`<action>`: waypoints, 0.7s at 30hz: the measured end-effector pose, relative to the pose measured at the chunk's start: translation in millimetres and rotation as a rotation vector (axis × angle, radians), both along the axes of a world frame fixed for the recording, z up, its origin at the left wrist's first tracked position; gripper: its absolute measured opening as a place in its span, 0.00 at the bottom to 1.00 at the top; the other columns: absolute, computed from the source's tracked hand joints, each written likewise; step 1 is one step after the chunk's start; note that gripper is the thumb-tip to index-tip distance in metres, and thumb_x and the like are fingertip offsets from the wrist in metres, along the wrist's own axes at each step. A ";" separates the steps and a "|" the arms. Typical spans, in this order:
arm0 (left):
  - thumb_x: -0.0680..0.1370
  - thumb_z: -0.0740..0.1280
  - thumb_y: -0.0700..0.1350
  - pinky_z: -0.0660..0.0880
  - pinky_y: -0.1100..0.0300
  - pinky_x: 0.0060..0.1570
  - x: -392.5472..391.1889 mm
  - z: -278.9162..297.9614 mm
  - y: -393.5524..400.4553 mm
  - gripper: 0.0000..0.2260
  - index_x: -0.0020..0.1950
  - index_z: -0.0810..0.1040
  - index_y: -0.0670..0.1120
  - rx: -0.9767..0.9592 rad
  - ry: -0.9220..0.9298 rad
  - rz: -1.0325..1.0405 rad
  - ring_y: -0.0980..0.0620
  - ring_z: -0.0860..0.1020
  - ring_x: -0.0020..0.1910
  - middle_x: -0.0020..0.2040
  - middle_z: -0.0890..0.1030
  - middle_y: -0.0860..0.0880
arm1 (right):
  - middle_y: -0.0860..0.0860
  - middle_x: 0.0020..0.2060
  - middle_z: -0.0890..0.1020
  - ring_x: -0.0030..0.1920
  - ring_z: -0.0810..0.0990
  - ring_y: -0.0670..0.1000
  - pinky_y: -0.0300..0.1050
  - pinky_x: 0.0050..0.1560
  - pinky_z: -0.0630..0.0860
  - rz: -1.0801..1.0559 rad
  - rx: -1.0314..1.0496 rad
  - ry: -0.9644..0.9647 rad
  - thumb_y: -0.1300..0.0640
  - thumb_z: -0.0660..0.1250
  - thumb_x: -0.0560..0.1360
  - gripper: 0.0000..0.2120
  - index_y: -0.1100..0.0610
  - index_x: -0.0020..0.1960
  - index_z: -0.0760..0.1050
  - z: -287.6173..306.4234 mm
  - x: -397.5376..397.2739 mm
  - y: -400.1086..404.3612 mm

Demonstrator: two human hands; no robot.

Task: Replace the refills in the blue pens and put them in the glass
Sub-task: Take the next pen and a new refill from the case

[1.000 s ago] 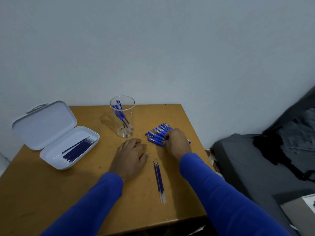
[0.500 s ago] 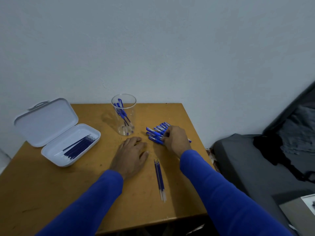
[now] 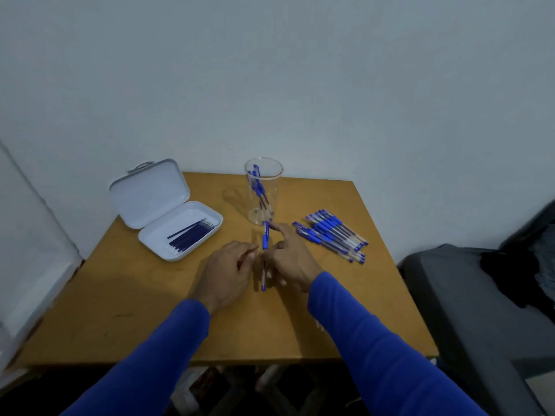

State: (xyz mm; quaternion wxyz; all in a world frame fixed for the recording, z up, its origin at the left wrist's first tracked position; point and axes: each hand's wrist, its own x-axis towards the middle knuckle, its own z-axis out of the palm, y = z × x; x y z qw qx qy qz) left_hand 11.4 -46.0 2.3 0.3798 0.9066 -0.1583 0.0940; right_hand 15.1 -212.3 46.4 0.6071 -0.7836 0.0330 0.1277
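My right hand (image 3: 289, 261) grips one blue pen (image 3: 264, 243) and holds it nearly upright over the middle of the table, index finger stretched out toward the glass. My left hand (image 3: 229, 270) hovers just left of the pen with loosely curled fingers; a small gap shows between fingertips and pen. The clear glass (image 3: 263, 190) stands behind the hands with a few blue pens inside. A pile of several blue pens (image 3: 332, 234) lies to the right. The open white case (image 3: 156, 202) at the left holds several dark refills (image 3: 192, 235).
The wooden table (image 3: 120, 310) stands against a white wall in a corner. A dark grey seat with black cloth (image 3: 492, 295) is close to the table's right edge. My blue sleeves cover the table's front middle.
My right hand took one pen from the pile and brought it to the centre. My left hand rose off the table toward the pen. The camera view shifted, and my right arm now covers the loose refills.
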 end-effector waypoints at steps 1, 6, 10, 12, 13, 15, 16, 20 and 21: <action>0.84 0.62 0.46 0.78 0.60 0.57 -4.8 0.4 6.4 0.14 0.67 0.79 0.48 -0.021 0.002 0.010 0.59 0.77 0.56 0.59 0.81 0.53 | 0.59 0.35 0.82 0.32 0.78 0.59 0.44 0.22 0.72 0.027 0.046 0.019 0.62 0.72 0.76 0.40 0.44 0.80 0.55 -0.7 -4.3 7.3; 0.84 0.61 0.43 0.72 0.72 0.51 -27.4 2.1 29.2 0.13 0.65 0.81 0.48 -0.103 0.041 0.048 0.61 0.80 0.51 0.55 0.84 0.54 | 0.54 0.33 0.84 0.31 0.81 0.56 0.45 0.23 0.77 0.083 0.217 0.063 0.66 0.72 0.76 0.40 0.44 0.77 0.54 -1.6 -26.8 33.4; 0.84 0.62 0.42 0.73 0.69 0.53 -41.0 0.5 39.5 0.13 0.64 0.82 0.48 -0.107 0.067 0.036 0.60 0.79 0.54 0.57 0.83 0.54 | 0.58 0.36 0.84 0.37 0.81 0.62 0.49 0.27 0.80 0.030 0.282 0.061 0.68 0.70 0.77 0.30 0.50 0.71 0.60 -9.3 -38.4 42.2; 0.83 0.63 0.43 0.73 0.68 0.53 -46.4 -0.1 42.2 0.12 0.64 0.82 0.49 -0.097 0.074 0.027 0.61 0.78 0.53 0.57 0.83 0.54 | 0.59 0.39 0.84 0.36 0.82 0.59 0.48 0.27 0.81 -0.004 0.318 0.053 0.68 0.70 0.78 0.26 0.52 0.69 0.63 -13.2 -43.2 44.6; 0.83 0.65 0.44 0.73 0.69 0.51 -49.4 -0.3 43.1 0.12 0.64 0.82 0.50 -0.100 0.081 0.028 0.62 0.78 0.52 0.55 0.82 0.54 | 0.60 0.40 0.84 0.35 0.83 0.58 0.47 0.27 0.81 -0.022 0.335 0.048 0.67 0.69 0.79 0.23 0.53 0.67 0.64 -14.3 -46.0 45.5; 0.81 0.68 0.46 0.72 0.73 0.46 -55.2 -0.2 43.2 0.11 0.63 0.82 0.51 -0.124 0.110 0.029 0.65 0.77 0.48 0.52 0.81 0.56 | 0.61 0.42 0.84 0.35 0.83 0.55 0.46 0.27 0.80 -0.067 0.350 0.044 0.65 0.69 0.80 0.17 0.56 0.65 0.67 -16.6 -50.6 44.7; 0.80 0.70 0.47 0.71 0.74 0.45 -57.5 -0.2 42.7 0.12 0.63 0.82 0.51 -0.132 0.120 0.025 0.66 0.77 0.48 0.50 0.80 0.57 | 0.61 0.42 0.84 0.35 0.83 0.55 0.45 0.27 0.80 -0.087 0.346 0.042 0.64 0.69 0.80 0.15 0.57 0.63 0.68 -18.2 -52.4 43.2; 0.79 0.71 0.45 0.71 0.75 0.45 -63.1 -1.0 38.0 0.12 0.63 0.83 0.50 -0.141 0.126 0.010 0.65 0.77 0.47 0.49 0.80 0.57 | 0.65 0.45 0.84 0.36 0.84 0.54 0.45 0.28 0.81 -0.105 0.350 0.049 0.64 0.70 0.79 0.14 0.60 0.63 0.72 -21.2 -58.9 34.1; 0.79 0.71 0.44 0.72 0.75 0.45 -63.5 -1.8 36.9 0.12 0.62 0.83 0.50 -0.151 0.125 0.008 0.66 0.77 0.47 0.48 0.80 0.57 | 0.66 0.46 0.84 0.36 0.84 0.54 0.44 0.29 0.81 -0.101 0.361 0.059 0.64 0.70 0.79 0.14 0.61 0.63 0.72 -21.5 -59.8 31.5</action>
